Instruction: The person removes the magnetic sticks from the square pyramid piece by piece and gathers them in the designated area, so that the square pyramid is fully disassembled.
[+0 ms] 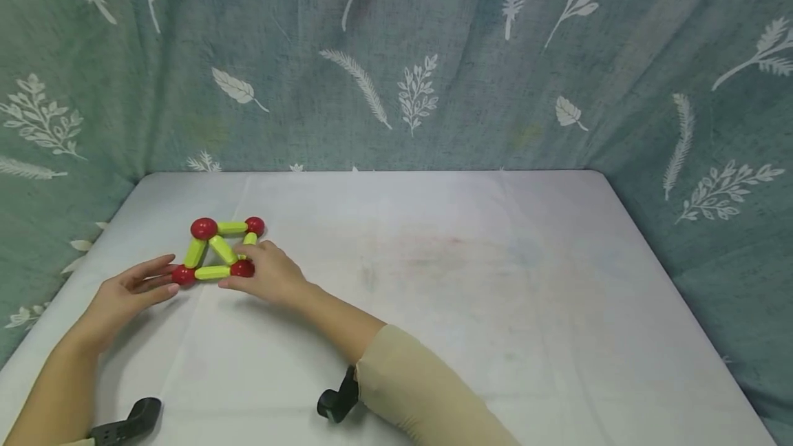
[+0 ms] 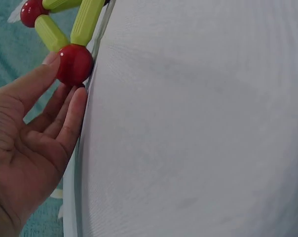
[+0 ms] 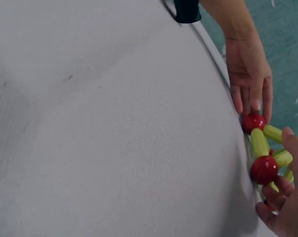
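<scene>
A stick-and-ball building toy frame (image 1: pixel 212 272) of yellow-green rods and several red balls stands at the left of the table, its rods forming joined triangles. My right hand (image 1: pixel 275 274) grips its near right corner, thumb below the red ball (image 1: pixel 242 268) and fingers above, partly hiding the ball and a rod. At the near left corner, my left hand (image 1: pixel 127 298) touches another red ball (image 2: pixel 75 65) with loosely extended fingers. The thumb lies along one side of that ball in the left wrist view, with other fingertips right at its underside.
A white cloth (image 1: pixel 464 336) with faint stains covers the table. Behind and at both sides hangs a blue-green leaf-patterned curtain (image 1: pixel 471 109). Black wrist devices (image 1: pixel 339 398) are strapped to both forearms. The table's left edge runs near my left hand.
</scene>
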The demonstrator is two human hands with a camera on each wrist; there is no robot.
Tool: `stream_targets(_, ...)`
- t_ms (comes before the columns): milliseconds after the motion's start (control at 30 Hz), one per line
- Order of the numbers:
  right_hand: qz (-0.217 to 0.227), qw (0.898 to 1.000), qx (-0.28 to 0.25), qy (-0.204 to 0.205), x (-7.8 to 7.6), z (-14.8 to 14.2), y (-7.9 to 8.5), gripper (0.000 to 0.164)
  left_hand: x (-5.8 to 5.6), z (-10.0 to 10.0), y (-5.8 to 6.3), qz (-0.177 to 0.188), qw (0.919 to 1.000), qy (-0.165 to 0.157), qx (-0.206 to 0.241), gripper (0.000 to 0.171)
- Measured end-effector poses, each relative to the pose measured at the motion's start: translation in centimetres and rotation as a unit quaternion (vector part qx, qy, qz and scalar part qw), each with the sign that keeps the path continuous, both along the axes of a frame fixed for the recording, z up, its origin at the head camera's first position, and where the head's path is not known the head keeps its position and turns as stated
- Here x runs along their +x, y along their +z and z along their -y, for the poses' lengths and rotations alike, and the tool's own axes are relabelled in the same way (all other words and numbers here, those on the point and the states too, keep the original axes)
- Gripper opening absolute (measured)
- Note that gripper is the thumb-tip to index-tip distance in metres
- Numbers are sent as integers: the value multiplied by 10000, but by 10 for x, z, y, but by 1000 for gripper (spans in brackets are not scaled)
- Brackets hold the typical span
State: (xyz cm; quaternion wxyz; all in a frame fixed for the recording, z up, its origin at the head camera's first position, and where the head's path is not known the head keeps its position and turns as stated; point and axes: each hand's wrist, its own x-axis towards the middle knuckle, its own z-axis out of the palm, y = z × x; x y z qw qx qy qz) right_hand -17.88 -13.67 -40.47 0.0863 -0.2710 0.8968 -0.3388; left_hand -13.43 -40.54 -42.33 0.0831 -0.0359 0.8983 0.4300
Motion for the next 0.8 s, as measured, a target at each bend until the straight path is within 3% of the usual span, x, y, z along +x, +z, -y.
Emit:
stream_targets(167, 191, 9989, -401, -140, -2, 6, -7, 56, -2, -2, -2, -26, 9999, 139, 85, 58)
stream_targets(367, 270, 9968, -653, -377, -8, -7, -17, 41, -9, -15, -5, -66, 9996, 154, -243, 67)
stream_targets(600, 423, 9932, -1022, -375, -17, -25, -22, 37, -14, -26, -2, -19, 9996, 49, -261, 69)
stream_targets(700, 409, 9933, -1016, -363, -16, -26, -23, 37, -11, -27, -2, -50, 9998, 48, -190, 65)
stream_targets(800, -4, 9976, -618, -320, -12, -29, -26, 35, -6, -29, -2, -87, 9998, -38, -155, 62)
